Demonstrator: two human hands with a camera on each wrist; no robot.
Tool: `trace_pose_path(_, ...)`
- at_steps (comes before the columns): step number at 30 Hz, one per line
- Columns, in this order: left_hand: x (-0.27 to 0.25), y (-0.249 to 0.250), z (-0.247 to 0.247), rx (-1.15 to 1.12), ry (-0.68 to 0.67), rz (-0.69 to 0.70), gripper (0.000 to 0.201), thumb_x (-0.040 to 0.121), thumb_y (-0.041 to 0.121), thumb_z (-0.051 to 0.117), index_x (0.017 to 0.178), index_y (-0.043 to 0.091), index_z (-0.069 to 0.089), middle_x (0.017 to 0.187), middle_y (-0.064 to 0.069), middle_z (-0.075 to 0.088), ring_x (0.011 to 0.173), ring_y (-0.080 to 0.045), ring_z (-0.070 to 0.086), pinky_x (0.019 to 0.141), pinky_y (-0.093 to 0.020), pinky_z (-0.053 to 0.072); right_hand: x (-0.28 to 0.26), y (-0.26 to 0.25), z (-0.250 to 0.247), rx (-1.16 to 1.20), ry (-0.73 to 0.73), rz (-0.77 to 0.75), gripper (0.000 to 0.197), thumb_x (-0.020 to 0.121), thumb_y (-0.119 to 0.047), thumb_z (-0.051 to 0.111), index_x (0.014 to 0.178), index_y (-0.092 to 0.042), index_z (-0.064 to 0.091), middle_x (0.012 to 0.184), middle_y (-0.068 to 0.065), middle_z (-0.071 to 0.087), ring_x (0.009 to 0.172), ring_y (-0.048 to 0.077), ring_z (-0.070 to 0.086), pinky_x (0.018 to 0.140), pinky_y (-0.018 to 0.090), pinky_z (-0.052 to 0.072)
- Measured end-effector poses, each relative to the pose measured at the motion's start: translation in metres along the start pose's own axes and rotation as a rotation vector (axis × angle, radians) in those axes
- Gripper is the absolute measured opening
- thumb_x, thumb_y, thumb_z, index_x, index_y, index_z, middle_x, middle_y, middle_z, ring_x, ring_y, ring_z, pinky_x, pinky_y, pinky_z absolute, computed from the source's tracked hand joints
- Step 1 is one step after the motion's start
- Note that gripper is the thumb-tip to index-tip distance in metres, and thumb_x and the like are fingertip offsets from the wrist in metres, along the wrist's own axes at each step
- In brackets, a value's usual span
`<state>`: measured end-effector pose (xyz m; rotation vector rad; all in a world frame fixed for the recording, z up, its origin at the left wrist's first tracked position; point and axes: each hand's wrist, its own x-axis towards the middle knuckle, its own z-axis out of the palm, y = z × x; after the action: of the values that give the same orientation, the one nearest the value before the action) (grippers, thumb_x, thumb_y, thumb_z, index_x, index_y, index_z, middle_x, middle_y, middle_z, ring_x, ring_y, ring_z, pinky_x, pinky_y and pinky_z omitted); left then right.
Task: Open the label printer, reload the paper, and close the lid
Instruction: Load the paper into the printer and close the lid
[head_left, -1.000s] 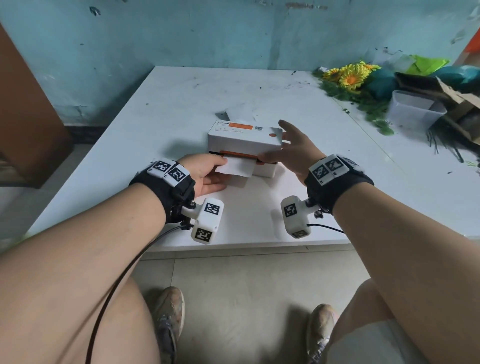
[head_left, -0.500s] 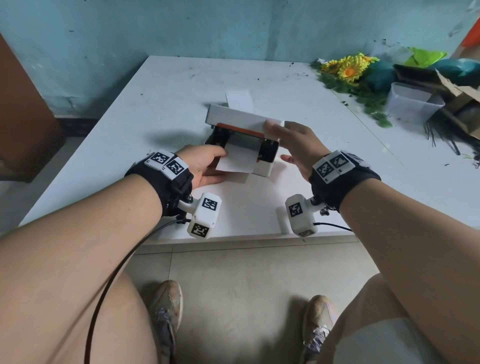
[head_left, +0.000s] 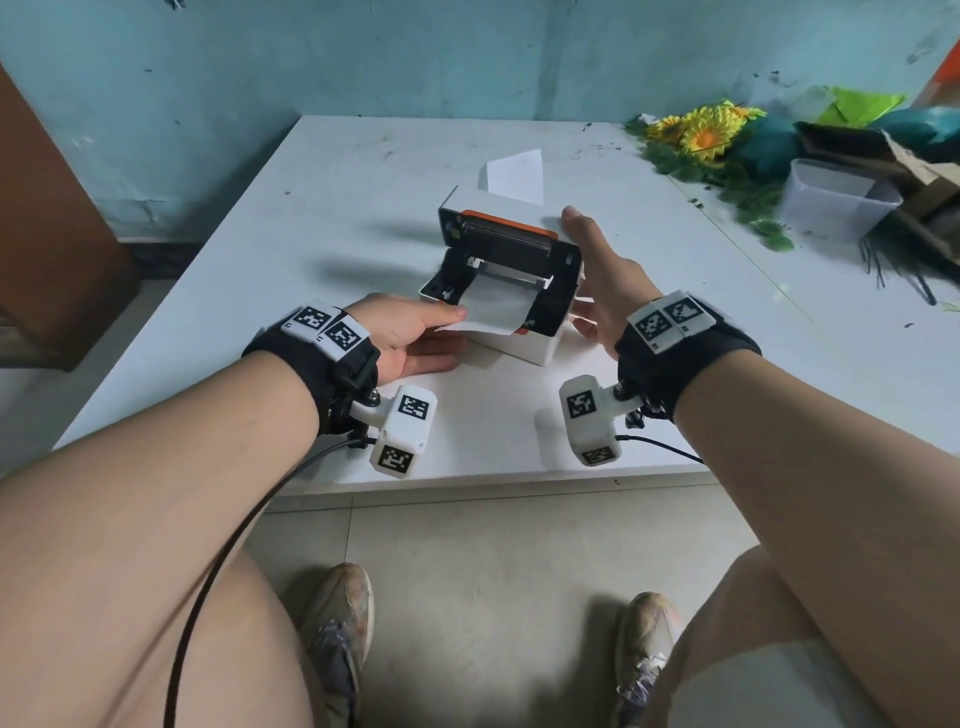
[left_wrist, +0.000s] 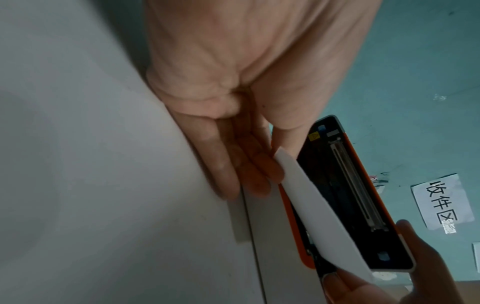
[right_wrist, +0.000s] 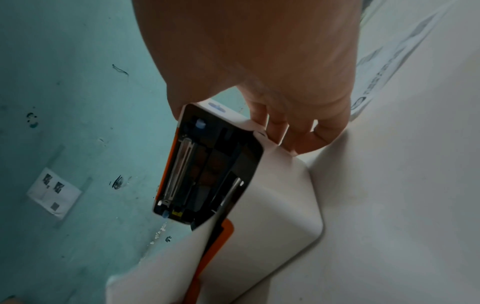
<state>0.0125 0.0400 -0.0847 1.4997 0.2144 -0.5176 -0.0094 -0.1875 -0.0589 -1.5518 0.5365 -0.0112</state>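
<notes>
lid (head_left: 506, 236) now swung fully up, only half-raised moment ago; printer (head_left: 524, 343) open at frame centre on table (head_left: 363, 182). right hand (head_left: 605, 280) grips lid edge, left hand (head_left: 410, 332) pinches paper (head_left: 493, 306). opening looks done; reload next.

A white label printer (head_left: 524, 343) is set on the tabletop (head_left: 363, 208), between its middle and near edge. Its orange-trimmed lid (head_left: 506, 241) is raised and tilted back; a white paper strip (head_left: 493, 309) is drawn out forward.

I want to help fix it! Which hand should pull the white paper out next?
Probably left. The left hand pinches the white paper strip; the right hand is busy holding the orange-edged white lid open.
</notes>
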Motion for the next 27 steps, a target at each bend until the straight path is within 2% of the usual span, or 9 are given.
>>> trace_pose_path(5, 0.000, 0.003, -0.003, -0.043, -0.021, -0.044, 0.007, 0.095, 0.003, 0.074, 0.101, 0.007, 0.071, 0.092, -0.010, 0.072, 0.079, -0.020, 0.071, 0.054, -0.031, 0.065, -0.006, -0.003, -0.003, -0.035, -0.033, 0.012, 0.104, 0.057, -0.092, 0.070, 0.135, -0.022, 0.069, 0.131, 0.001, 0.076, 0.123, 0.025, 0.068, 0.089, 0.040, 0.050)
trace_pose_path(8, -0.001, 0.003, -0.004, -0.053, -0.048, -0.072, 0.004, 0.098, 0.001, 0.069, 0.095, 0.004, 0.070, 0.083, -0.014, 0.076, 0.072, -0.023, 0.074, 0.064, -0.034, 0.068, -0.008, -0.002, -0.003, -0.061, -0.037, 0.001, 0.106, 0.053, -0.095, 0.067, 0.132, -0.024, 0.071, 0.131, 0.000, 0.075, 0.124, 0.024, 0.067, 0.087, 0.040, 0.050)
trace_pose_path(10, -0.001, 0.003, -0.004, -0.047, -0.059, -0.075, 0.006, 0.100, 0.001, 0.066, 0.096, 0.004, 0.069, 0.087, -0.016, 0.075, 0.077, -0.025, 0.073, 0.071, -0.034, 0.066, -0.009, -0.002, -0.002, -0.077, -0.030, -0.005, 0.110, 0.051, -0.096, 0.064, 0.132, -0.023, 0.071, 0.132, 0.000, 0.074, 0.124, 0.024, 0.066, 0.088, 0.040, 0.051)
trace_pose_path(12, -0.002, 0.004, -0.004, -0.043, -0.059, -0.071, 0.005, 0.100, 0.002, 0.066, 0.097, 0.004, 0.069, 0.093, -0.017, 0.073, 0.080, -0.025, 0.071, 0.071, -0.033, 0.065, -0.010, -0.003, 0.000, -0.087, -0.028, -0.008, 0.108, 0.055, -0.096, 0.064, 0.134, -0.022, 0.069, 0.134, 0.001, 0.072, 0.126, 0.025, 0.065, 0.092, 0.042, 0.051)
trace_pose_path(15, -0.003, 0.003, -0.004, -0.043, -0.051, -0.066, 0.005, 0.100, 0.002, 0.066, 0.097, 0.004, 0.069, 0.094, -0.016, 0.073, 0.077, -0.024, 0.073, 0.070, -0.033, 0.066, -0.012, -0.003, 0.001, -0.085, -0.026, -0.001, 0.094, 0.072, -0.092, 0.064, 0.134, -0.021, 0.068, 0.136, 0.001, 0.070, 0.128, 0.026, 0.063, 0.094, 0.042, 0.050)
trace_pose_path(18, -0.003, 0.003, -0.005, -0.047, -0.052, -0.064, 0.005, 0.100, 0.002, 0.066, 0.097, 0.004, 0.069, 0.095, -0.017, 0.072, 0.083, -0.026, 0.071, 0.071, -0.034, 0.065, -0.013, -0.005, 0.002, -0.083, -0.014, 0.004, 0.092, 0.083, -0.088, 0.061, 0.143, -0.018, 0.062, 0.139, 0.001, 0.062, 0.129, 0.025, 0.059, 0.094, 0.042, 0.045)
trace_pose_path(20, -0.004, 0.003, -0.005, -0.055, -0.044, -0.061, 0.006, 0.099, 0.000, 0.065, 0.095, 0.004, 0.068, 0.091, -0.017, 0.072, 0.081, -0.026, 0.070, 0.069, -0.034, 0.066, -0.014, -0.007, 0.003, -0.081, -0.012, -0.002, 0.090, 0.090, -0.084, 0.057, 0.149, -0.015, 0.056, 0.134, 0.000, 0.055, 0.124, 0.025, 0.053, 0.096, 0.042, 0.039)
trace_pose_path(23, -0.005, 0.002, -0.005, -0.063, -0.039, -0.056, 0.009, 0.099, -0.002, 0.065, 0.091, 0.003, 0.068, 0.081, -0.016, 0.072, 0.080, -0.026, 0.070, 0.071, -0.035, 0.066, -0.014, -0.006, 0.004, -0.089, 0.004, -0.018, 0.089, 0.095, -0.080, 0.054, 0.154, -0.013, 0.051, 0.131, 0.000, 0.048, 0.120, 0.023, 0.046, 0.096, 0.041, 0.036)
trace_pose_path(27, -0.005, 0.002, -0.006, -0.068, -0.042, -0.058, 0.012, 0.098, -0.003, 0.065, 0.089, 0.003, 0.069, 0.073, -0.014, 0.074, 0.079, -0.027, 0.071, 0.075, -0.037, 0.065, -0.013, -0.006, 0.004, -0.087, 0.014, -0.017, 0.087, 0.096, -0.079, 0.054, 0.153, -0.014, 0.053, 0.133, 0.000, 0.050, 0.121, 0.023, 0.047, 0.097, 0.040, 0.036)
